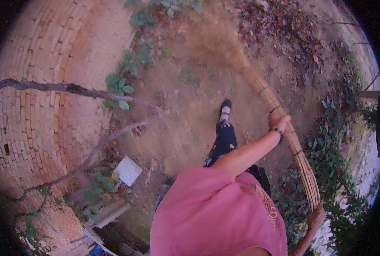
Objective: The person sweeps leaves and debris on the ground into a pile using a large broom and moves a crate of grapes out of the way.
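Note:
A long broom of bundled sticks (299, 160) slants from the lower right up to the top middle, with dark bands tied around it. My left hand (279, 121), with a dark band on its wrist, is closed around the middle of the bundle. Farther back, my right hand (316, 214) grips the handle end near the lower right. The broom's spread bristles (217, 45) are smeared by motion over the dirt at the far side. Just right of them lies a heap of dry brown leaves (284, 30).
A brick wall (32, 128) curves along the left, with bare branches (70, 88) reaching out over the dirt ground (177, 128). A pale square slab (128, 171) lies at the lower left. Leafy plants (326, 162) line the right side. My foot (225, 106) is forward.

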The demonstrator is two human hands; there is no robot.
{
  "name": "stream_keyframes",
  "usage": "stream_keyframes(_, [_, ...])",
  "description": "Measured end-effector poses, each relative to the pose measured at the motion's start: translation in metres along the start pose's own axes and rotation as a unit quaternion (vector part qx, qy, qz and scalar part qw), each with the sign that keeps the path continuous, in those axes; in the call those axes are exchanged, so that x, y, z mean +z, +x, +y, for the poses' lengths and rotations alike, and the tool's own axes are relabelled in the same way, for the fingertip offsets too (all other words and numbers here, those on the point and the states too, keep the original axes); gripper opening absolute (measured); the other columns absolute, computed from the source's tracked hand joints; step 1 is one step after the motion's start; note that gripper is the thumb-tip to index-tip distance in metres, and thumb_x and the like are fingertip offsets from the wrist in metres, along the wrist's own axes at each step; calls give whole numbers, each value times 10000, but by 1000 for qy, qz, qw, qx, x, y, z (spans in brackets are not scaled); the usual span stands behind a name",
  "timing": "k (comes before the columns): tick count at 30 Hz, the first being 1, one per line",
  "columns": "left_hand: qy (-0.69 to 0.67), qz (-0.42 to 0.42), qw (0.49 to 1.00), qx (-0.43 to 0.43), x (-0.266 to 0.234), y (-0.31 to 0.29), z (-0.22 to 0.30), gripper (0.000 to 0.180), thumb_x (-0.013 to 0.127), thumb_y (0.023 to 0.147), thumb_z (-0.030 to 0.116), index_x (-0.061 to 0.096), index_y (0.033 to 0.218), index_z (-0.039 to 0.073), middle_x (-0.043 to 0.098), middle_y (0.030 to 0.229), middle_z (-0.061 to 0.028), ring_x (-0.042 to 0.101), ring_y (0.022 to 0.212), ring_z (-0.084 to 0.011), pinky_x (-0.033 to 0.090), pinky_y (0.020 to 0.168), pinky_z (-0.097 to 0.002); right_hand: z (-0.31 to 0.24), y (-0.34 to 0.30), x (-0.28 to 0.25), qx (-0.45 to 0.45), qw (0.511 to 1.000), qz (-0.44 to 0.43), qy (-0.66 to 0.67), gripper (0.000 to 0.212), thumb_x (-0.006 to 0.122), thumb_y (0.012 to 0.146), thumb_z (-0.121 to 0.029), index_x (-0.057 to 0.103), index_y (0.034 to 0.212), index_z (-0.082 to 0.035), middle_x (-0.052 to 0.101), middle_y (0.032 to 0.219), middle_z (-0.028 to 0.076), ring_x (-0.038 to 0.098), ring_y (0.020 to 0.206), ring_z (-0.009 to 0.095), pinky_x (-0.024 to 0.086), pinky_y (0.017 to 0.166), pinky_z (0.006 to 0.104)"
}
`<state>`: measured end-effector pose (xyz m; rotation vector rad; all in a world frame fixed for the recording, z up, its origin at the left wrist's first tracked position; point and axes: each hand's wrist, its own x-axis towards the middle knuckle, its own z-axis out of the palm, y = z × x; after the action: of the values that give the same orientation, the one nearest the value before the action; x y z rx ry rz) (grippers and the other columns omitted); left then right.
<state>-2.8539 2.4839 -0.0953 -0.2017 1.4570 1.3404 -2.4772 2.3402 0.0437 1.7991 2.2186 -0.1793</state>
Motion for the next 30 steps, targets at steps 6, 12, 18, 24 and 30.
stream_keyframes(6, [-67, 5, 993, -100, -159, 160, -57, 205, 531, 643, 275, 510, 678, 74, 520, 648, -67, 511, 567, -211, 430, 520, -334, -95, 103, 42, 173, 903, -154, 361, 272, 555, 699, -109, 490, 947, -21, 570, 738, 178, 565, 618, 293, 449, 521, 338])
stream_keyframes(12, [32, 111, 987, -110, -276, 307, 17, 184, 538, 625, 240, 497, 653, 63, 510, 648, -62, 500, 548, -186, 416, 507, -317, -290, 201, 21, -172, 979, -111, 7, 302, 550, 670, -149, 427, 912, -18, 557, 647, 148, 553, 589, 332, 431, 512, 415])
stream_keyframes(18, [254, 162, 950, -78, -114, 363, 74, 307, 604, 565, 206, 529, 780, -1, 551, 732, -95, 541, 601, -216, 446, 534, -341, -335, 216, -4, 79, 946, -252, 189, 365, 595, 625, -173, 346, 852, -32, 551, 688, 184, 534, 646, 381, 419, 560, 456])
stream_keyframes(24, [441, 138, 881, 103, 15, 283, 82, 285, 654, 526, 212, 521, 655, -5, 554, 594, -103, 550, 529, -197, 440, 499, -321, -225, 168, 27, 304, 787, -250, 475, 542, 634, 643, -244, 373, 1039, 17, 556, 769, 172, 555, 682, 304, 450, 574, 380])
stream_keyframes(30, [227, 79, 970, 43, -56, 236, 118, 360, 688, 532, 201, 530, 782, -4, 572, 725, -105, 568, 682, -218, 453, 621, -323, -231, 195, -25, 33, 893, -319, 316, 531, 619, 646, -217, 376, 1032, 54, 559, 811, 174, 559, 717, 282, 449, 588, 353])
